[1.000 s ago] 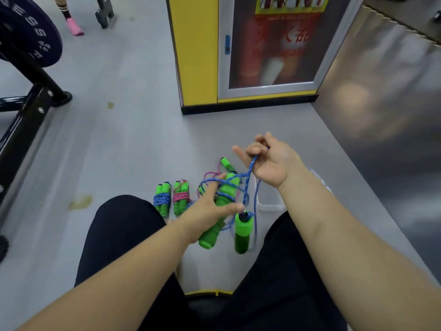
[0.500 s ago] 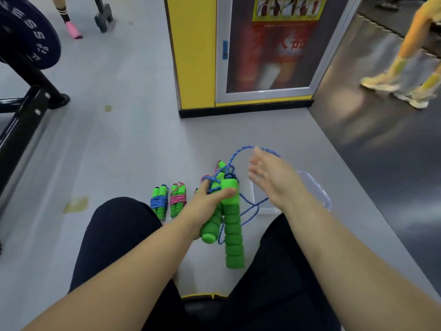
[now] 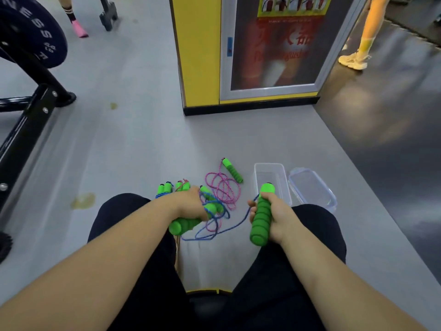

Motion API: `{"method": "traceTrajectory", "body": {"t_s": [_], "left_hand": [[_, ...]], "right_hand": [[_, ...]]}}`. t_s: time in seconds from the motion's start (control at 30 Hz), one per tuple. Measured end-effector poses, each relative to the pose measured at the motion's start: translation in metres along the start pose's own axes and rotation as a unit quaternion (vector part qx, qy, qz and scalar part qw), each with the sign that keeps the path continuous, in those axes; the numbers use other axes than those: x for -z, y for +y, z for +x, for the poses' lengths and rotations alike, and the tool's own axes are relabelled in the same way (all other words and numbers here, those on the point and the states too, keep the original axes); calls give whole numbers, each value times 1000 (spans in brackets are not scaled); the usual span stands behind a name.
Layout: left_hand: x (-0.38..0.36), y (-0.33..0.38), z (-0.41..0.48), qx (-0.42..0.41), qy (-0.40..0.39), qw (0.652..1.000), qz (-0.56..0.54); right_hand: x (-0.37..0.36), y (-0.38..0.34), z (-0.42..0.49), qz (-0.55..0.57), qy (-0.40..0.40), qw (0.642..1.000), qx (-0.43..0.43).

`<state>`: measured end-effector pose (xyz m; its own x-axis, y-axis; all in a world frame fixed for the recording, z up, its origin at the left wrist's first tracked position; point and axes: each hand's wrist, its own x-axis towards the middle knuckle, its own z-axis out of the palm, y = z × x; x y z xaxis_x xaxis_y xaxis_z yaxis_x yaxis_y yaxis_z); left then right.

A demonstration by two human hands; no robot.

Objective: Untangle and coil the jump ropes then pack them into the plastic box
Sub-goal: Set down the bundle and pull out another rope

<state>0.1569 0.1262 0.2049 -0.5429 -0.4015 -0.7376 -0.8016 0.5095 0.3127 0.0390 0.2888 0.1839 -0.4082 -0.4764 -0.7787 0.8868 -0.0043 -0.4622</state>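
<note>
Box [image 3: 269, 164] is sitting open, lid [image 3: 311, 189] lying beside it. Left grip [image 3: 191, 204] and right grip [image 3: 276, 218] are each clenching a green handle [image 3: 261, 219].

A grey floor [image 3: 143, 151] spreads ahead of my left grip [image 3: 191, 207]. Well beyond it stands a yellow cabinet [image 3: 198, 56] with a glazed door [image 3: 274, 56]. Far to its left, a black rack [image 3: 35, 106] carries a dark weight plate [image 3: 35, 37]. Off beyond my right grip [image 3: 274, 218] lies dark glossy flooring [image 3: 381, 144], catching soft reflections.
</note>
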Motion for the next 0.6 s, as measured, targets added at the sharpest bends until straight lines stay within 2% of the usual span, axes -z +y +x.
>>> {"method": "traceTrajectory", "body": {"t_s": [0.07,0.1,0.17,0.23,0.27,0.3,0.4,0.5,0.6], "left_hand": [[7,-1,-4,12,-3,993,114],[11,0,-4,3,-27,994,108],[15,2,-4,-32,-104,994,-33],[17,3,-4,-52,-166,953,-249],[16,3,-4,-55,-175,928,-323],[14,2,-2,-54,-174,921,-344],[1,-3,7,-27,-115,973,-198],[-2,-1,8,-40,-97,978,-180],[-2,7,1,-83,-91,988,-96]], "right_hand": [[5,-3,3,26,2,1000,-4],[6,-5,5,34,4,999,-2],[7,-7,7,43,13,999,1],[7,-10,7,51,10,999,5],[6,-11,6,48,1,999,6],[4,-10,5,34,-14,999,3],[-1,-2,2,-43,-63,997,-7],[-7,8,-2,-100,-95,990,-11],[-11,16,-2,-173,-120,978,9]]}}
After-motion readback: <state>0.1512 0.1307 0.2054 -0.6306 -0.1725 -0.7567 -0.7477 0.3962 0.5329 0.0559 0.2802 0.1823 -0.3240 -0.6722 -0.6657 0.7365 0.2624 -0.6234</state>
